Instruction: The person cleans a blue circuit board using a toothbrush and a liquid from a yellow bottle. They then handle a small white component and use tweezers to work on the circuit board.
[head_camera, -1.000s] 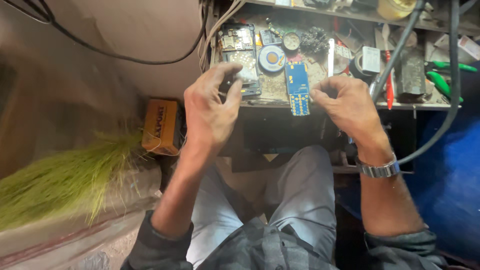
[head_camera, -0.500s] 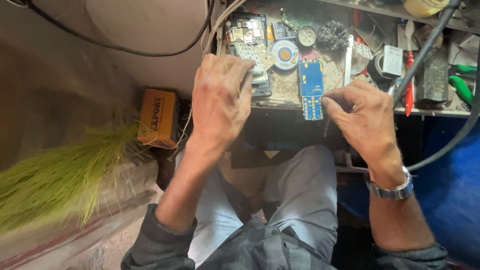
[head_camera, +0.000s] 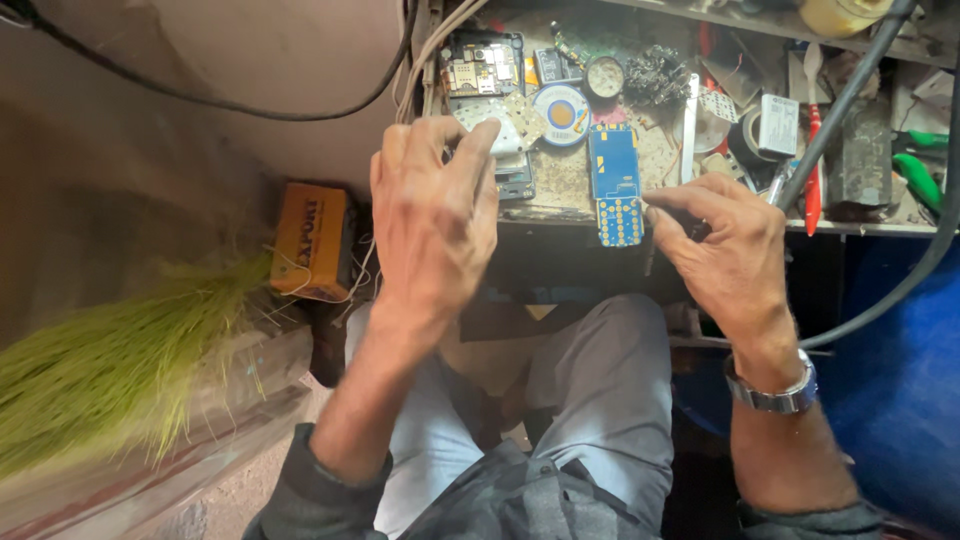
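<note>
Blue is what jumps out first: a blue phone circuit board (head_camera: 615, 185) with a yellow-dotted keypad end lies lengthwise on the cluttered workbench (head_camera: 560, 190), its lower end poking right over the front edge. The left hand (head_camera: 432, 225) is up over the near-left part of the bench, fingers spread and loose, not gripping anything, fingertips reaching over a pale keypad sheet (head_camera: 500, 125) and the dark phone body (head_camera: 515, 180) beneath it. The right hand (head_camera: 725, 250) sits just right of the blue board at the bench lip, fingers curled in with thumb and forefinger pinched on something small and dark; can't tell what it is. There's a metal wristwatch (head_camera: 775, 390) on that wrist. Not much elbow room on the bench itself: an opened phone (head_camera: 480, 65) at the back left, a round blue-rimmed tin (head_camera: 562, 112), a black wire tangle (head_camera: 655, 75), a red-handled tool (head_camera: 812, 175) and green-handled pliers (head_camera: 920, 175) crowd the right side, and a thick black cable (head_camera: 850, 95) slants across above the right hand. The only free space is below the front edge, over the grey-trousered lap (head_camera: 600, 400). Off left, on the floor side, an orange box (head_camera: 312, 240) and a green broom (head_camera: 110, 370).
</note>
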